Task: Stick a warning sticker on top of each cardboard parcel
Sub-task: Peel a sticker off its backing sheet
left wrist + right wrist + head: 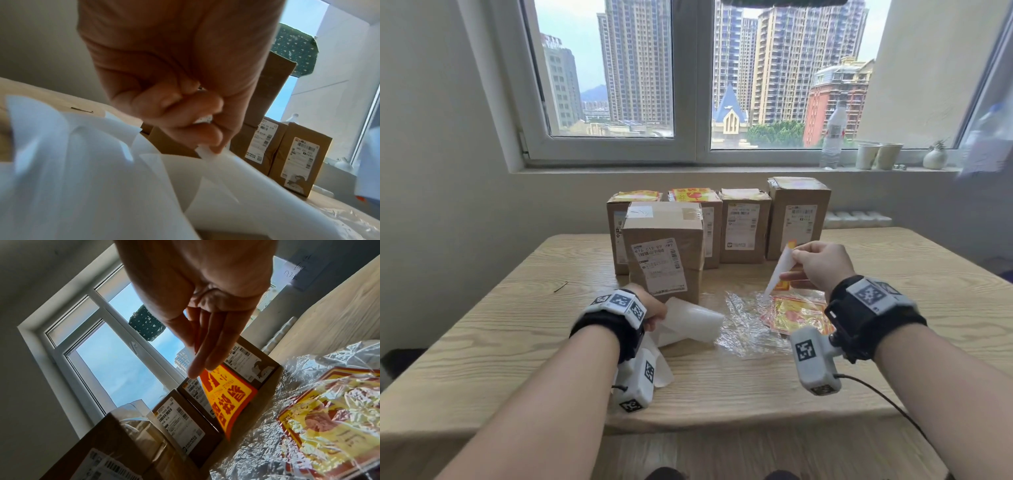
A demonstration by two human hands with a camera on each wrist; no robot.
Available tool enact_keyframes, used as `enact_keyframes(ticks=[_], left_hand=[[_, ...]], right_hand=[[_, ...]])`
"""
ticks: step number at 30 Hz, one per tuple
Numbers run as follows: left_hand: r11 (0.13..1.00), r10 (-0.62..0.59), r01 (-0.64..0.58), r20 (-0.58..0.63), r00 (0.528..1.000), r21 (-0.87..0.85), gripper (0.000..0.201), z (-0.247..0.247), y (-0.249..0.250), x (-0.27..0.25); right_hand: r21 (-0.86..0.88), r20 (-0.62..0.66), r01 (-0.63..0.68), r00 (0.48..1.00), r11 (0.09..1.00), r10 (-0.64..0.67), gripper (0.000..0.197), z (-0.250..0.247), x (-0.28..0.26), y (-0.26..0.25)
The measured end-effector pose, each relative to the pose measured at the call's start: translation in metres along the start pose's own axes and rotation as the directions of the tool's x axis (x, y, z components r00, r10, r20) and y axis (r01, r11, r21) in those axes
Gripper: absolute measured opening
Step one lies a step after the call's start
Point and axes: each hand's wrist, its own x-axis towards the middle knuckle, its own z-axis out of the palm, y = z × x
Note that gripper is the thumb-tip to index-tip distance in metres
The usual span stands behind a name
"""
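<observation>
A front cardboard parcel (664, 246) stands on the table with only clear tape on its top. Behind it runs a row of several parcels (744, 226) that carry yellow-red stickers on top. My right hand (815, 262) pinches a peeled warning sticker (782, 267) by its upper edge, in the air right of the front parcel; its orange-yellow face shows in the right wrist view (228, 395). My left hand (650, 308) sits low beside the front parcel and grips a curled white backing sheet (688, 322), pinched in its curled fingers (205, 134).
A crinkled clear plastic wrap (750, 322) holds a stack of stickers (794, 311) under my right wrist. More white backing sheets (662, 373) lie under my left wrist. On the sill stand a water bottle (834, 137), paper cups (878, 156) and a small vase (935, 157).
</observation>
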Motion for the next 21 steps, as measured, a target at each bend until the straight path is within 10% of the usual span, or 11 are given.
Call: enact_keyframes(ticks=[4,13,21], left_hand=[[0.991,0.061,-0.055,-0.049,0.997,0.120,0.009,-0.008,0.004,-0.004],[0.926,0.315,-0.248,0.220,0.923,-0.286,0.021,-0.018,0.048,-0.032],[0.732,0.250,-0.176,0.019,0.968,-0.659,0.062,-0.022,0.081,-0.048]], right_hand=[[0.032,0.024,0.040,0.999,0.999,-0.041,0.010,0.002,-0.002,-0.004],[-0.056,0.053,0.333,0.942,0.941,-0.330,0.008,0.003,-0.013,-0.029],[-0.011,0.107,0.554,0.828,0.832,-0.550,0.030,0.006,-0.037,-0.044]])
